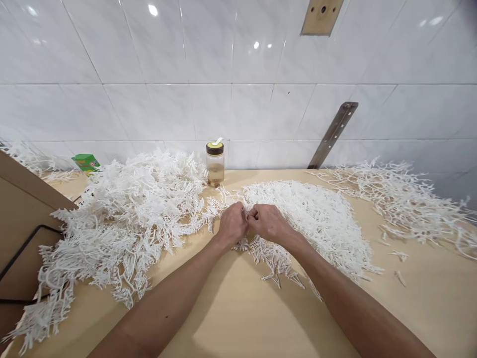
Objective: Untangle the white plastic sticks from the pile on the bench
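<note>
My left hand [233,223] is closed, its fingertips pressed close to my right hand. White plastic-looking strands show just behind and below its fingers, and it seems to grip one of them. My right hand [266,220] is pinched shut against the left; whatever sits between its fingers is hidden. To the left spreads a tall, tangled heap of white branching strands [149,199]. On the right, past my right wrist, lies a flatter pile of short white pieces [316,214]. A small cluster of forked white pieces [272,256] rests below my hands.
A clear jar [215,166] with a dark-rimmed yellow lid stands by the tiled wall. A green box [85,163] sits at the back left. More thin white branches [410,209] lie far right, near a metal strip [333,135]. The wooden table [238,318] has scattered bits.
</note>
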Motion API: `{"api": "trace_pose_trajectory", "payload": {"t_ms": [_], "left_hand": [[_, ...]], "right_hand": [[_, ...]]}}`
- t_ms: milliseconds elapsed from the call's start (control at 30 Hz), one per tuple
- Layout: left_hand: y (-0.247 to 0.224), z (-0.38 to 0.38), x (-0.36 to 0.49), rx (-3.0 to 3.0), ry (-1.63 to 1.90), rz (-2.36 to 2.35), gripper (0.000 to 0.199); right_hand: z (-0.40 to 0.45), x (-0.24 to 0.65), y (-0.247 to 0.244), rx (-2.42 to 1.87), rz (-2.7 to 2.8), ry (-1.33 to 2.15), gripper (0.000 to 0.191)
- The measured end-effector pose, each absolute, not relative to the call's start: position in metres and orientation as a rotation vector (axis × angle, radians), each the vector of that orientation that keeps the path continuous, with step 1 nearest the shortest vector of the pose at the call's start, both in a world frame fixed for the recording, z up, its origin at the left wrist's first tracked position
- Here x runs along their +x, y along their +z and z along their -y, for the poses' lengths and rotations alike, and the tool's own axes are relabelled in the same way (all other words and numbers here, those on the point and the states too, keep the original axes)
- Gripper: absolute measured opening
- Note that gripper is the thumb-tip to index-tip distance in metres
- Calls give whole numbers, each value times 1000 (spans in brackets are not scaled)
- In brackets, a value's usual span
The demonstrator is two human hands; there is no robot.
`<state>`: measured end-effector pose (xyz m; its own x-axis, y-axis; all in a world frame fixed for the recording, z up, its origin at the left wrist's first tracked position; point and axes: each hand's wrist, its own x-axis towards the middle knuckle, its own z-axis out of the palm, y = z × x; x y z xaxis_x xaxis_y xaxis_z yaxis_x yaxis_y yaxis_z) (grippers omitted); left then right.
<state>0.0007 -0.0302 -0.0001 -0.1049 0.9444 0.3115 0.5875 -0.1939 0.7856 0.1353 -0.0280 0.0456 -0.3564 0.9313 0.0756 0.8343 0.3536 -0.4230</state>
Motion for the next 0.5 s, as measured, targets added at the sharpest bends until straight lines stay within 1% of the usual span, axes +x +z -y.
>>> {"api": "trace_pose_trajectory", "payload": {"t_ms": [100, 167, 233, 367, 500], "left_hand": [[1, 24, -7, 1610, 1299, -1654, 24], [1, 21, -12, 1522, 1311, -1493, 23], [1, 20, -15, 1410, 1298, -1302, 26], [3, 22, -13, 1268, 1255, -1125, 32], [6, 25, -9, 1238, 1254, -1104, 33]], "right_hand": [[30, 137, 52, -1482, 2302, 529, 18], [27, 141, 54, -1486, 2282, 519, 15], [23, 148, 55, -1520, 2251, 495, 13], [17, 157, 59, -1564, 2157, 500, 16], [20, 154, 65, -1533, 2104, 674, 23]]}}
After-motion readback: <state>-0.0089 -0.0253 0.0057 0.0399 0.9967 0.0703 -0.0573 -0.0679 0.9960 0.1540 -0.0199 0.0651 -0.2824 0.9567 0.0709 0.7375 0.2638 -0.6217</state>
